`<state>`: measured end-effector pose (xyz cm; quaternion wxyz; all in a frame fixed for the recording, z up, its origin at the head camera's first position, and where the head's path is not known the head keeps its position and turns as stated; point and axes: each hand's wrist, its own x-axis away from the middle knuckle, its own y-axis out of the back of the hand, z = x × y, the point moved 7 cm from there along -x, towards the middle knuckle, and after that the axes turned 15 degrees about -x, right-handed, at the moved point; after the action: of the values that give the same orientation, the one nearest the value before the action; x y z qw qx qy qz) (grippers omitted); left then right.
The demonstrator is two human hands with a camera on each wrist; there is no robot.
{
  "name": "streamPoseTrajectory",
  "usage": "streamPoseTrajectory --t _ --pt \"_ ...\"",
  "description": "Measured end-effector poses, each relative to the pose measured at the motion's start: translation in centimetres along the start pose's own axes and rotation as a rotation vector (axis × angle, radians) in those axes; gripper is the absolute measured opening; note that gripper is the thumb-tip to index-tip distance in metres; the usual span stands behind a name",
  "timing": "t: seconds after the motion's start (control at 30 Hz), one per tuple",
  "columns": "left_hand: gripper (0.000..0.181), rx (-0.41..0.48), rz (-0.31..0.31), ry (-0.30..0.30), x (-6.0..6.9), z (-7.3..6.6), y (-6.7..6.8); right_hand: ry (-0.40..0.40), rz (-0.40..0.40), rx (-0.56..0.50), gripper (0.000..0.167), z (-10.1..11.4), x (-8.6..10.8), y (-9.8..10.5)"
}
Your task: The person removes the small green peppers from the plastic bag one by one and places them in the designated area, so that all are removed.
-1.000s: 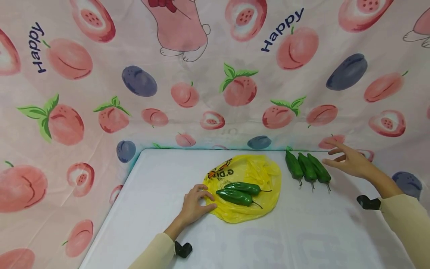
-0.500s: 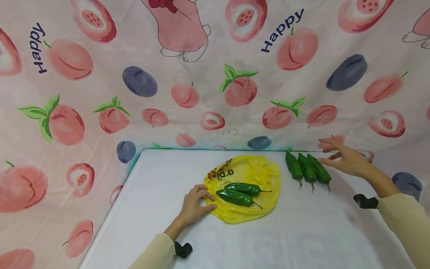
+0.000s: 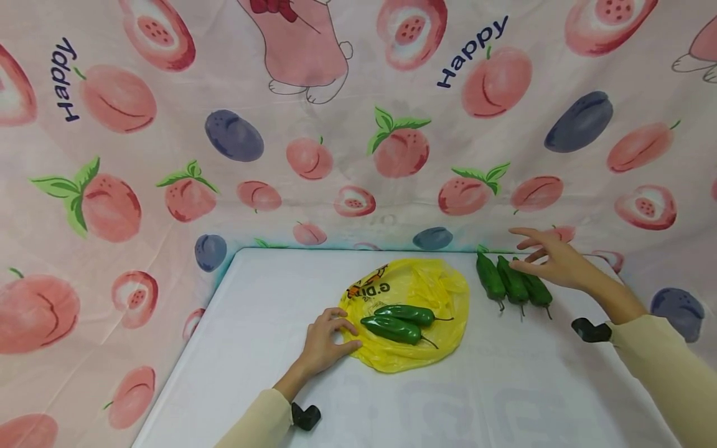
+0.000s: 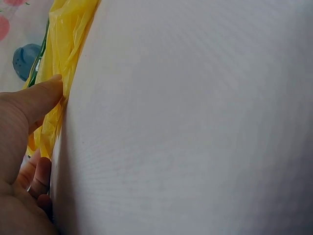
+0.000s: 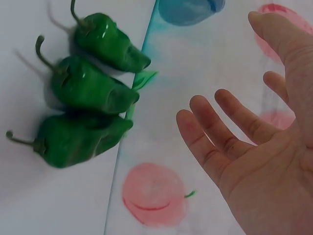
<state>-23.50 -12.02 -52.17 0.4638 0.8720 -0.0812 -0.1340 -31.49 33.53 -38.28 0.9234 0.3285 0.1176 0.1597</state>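
Two green peppers lie on a flattened yellow plastic bag. My left hand rests at the bag's left edge, fingers loosely bent and thumb touching the plastic; in the left wrist view the thumb and fingers lie against the yellow bag. Three more green peppers lie side by side near the table's back edge. Over the rightmost of them hovers my right hand, fingers spread and empty. The right wrist view shows that hand apart from the three peppers.
A white table holds everything. Behind it and at its left hangs a pink cloth printed with peaches and plums, meeting the table's back edge close behind the three peppers.
My right hand has moved left, from beside the group of three peppers to over its right part. The left hand, the bag and all the peppers have stayed put.
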Motion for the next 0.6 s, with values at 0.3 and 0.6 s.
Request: streamPoseTrajectory --t 0.3,0.6 --pt "0.017 -0.011 -0.004 -0.002 -0.1 0.1 -0.1 -0.017 0.009 0.024 0.075 1.4 -1.3 -1.5" --pt "0.017 -0.007 -0.006 -0.004 0.0 0.0 0.0 -0.032 0.049 0.043 0.076 2.3 -2.8 -3.1"
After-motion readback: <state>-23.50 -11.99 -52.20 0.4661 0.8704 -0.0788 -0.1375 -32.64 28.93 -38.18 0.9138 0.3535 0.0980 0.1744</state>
